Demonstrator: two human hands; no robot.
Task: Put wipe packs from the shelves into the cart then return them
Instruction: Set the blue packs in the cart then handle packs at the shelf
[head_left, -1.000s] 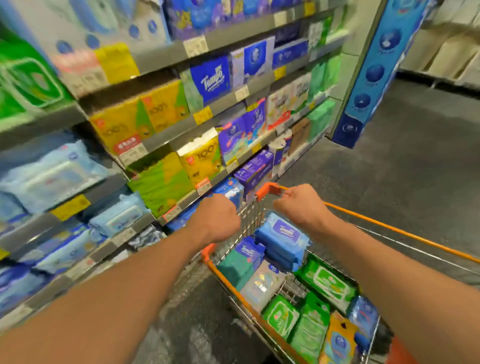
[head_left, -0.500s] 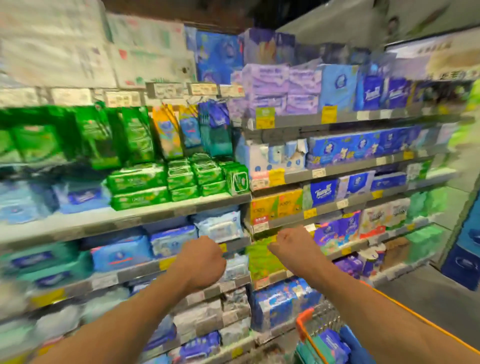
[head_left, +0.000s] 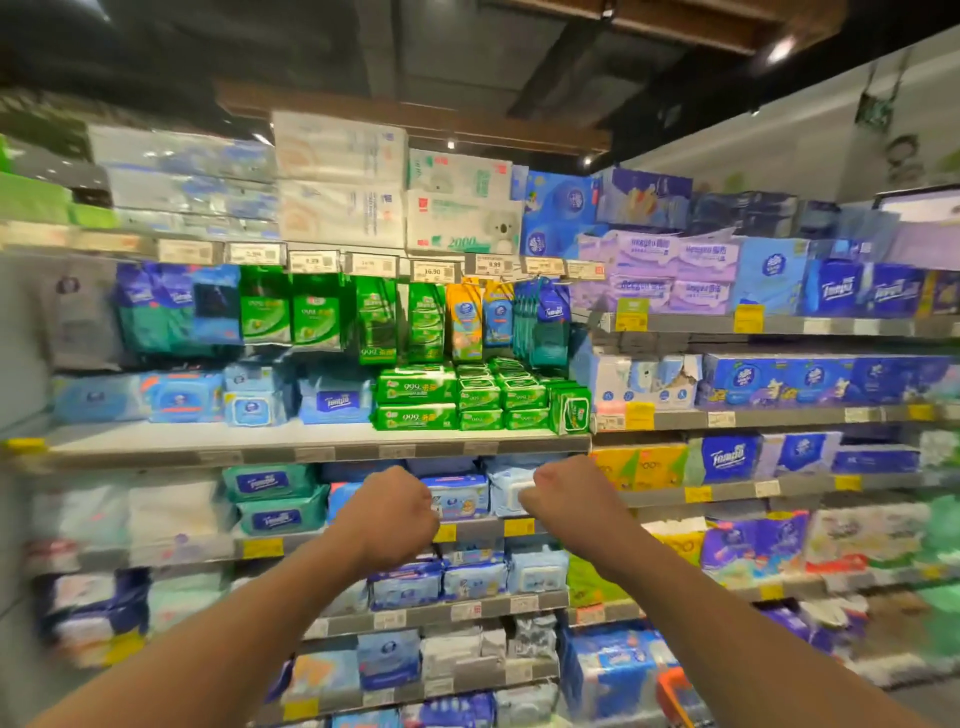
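Tall store shelves are filling nearly the whole view, running from the left edge across to the right, with a dark ceiling showing above them. Big white and blue paper packs are sitting along the top, and below them small green, orange and blue packets are hanging in a row under the price tags. On the long grey shelf beneath, green wipe packs are lying stacked in neat piles, with blue wipe packs just beside them on the left. Lower shelves are carrying more blue, white and teal wipe packs, while purple and dark blue tissue boxes are standing on the right-hand shelves. Two bare forearms are reaching up from the bottom of the view toward the middle shelves. The left hand is hanging in front of a shelf edge with its fingers clenched into a fist, grasping nothing visible. The right hand is hanging near it, apart from it, its fingers likewise clenched and grasping nothing visible. At the bottom right, only a small orange corner of the cart is showing.
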